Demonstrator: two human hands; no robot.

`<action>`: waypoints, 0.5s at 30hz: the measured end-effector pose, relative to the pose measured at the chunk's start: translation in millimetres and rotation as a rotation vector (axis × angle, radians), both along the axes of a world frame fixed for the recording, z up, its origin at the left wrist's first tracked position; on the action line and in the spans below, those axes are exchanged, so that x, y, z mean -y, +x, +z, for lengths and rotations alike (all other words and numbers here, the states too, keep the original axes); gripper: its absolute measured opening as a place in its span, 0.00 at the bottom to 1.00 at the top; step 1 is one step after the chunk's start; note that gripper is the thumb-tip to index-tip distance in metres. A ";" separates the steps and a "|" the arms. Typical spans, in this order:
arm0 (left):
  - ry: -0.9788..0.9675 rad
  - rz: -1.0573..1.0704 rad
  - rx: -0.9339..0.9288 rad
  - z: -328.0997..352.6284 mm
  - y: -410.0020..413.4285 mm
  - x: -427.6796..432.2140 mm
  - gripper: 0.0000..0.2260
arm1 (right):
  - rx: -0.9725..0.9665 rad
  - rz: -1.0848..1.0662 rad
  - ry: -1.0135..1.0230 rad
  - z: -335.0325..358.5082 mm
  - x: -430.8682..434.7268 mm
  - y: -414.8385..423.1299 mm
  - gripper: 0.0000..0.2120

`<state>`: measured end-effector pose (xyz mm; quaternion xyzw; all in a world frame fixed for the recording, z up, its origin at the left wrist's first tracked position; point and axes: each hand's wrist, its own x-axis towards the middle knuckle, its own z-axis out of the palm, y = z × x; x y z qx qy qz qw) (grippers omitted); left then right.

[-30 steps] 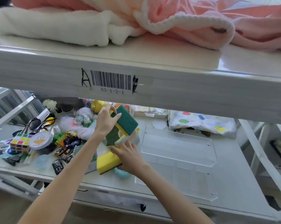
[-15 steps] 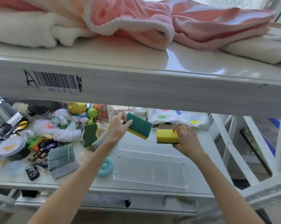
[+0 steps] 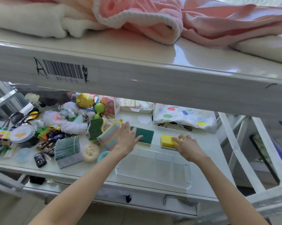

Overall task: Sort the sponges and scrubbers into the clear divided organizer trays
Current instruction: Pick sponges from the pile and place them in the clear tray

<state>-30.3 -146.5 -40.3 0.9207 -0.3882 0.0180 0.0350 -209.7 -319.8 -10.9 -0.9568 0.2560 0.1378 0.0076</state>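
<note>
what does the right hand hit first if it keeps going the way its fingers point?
The right hand already rests on the yellow sponge, fingers pointing up-left along it. Past that sponge, the green-topped sponge under the left hand likely comes next; the gap and depth between them are unclear.

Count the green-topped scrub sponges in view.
3: one sponge under the left hand, a wavy sponge upright in the pile, a stack in front. Others may be hidden.
</note>
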 end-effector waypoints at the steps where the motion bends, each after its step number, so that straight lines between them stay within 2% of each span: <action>1: 0.031 -0.003 -0.016 -3.5 1.0 -1.1 0.23 | 0.028 -0.021 0.034 2.0 0.7 2.7 0.19; 4: 0.059 -0.023 -0.054 -3.3 2.1 -1.1 0.21 | 0.039 -0.077 0.127 10.5 1.3 13.7 0.19; 7: -0.104 -0.044 -0.084 6.4 13.0 -4.5 0.15 | 0.076 -0.061 0.130 22.3 -3.9 33.4 0.17; 10: -0.253 0.030 -0.064 16.5 40.4 -24.5 0.12 | 0.193 0.028 0.140 37.4 -23.5 68.1 0.15; 12: -0.197 0.118 -0.064 19.5 65.7 -44.1 0.13 | 0.220 0.107 0.151 43.7 -43.9 97.6 0.15; 15: -0.028 0.222 -0.192 14.9 106.5 -69.8 0.16 | 0.215 0.233 0.160 39.5 -81.0 144.4 0.17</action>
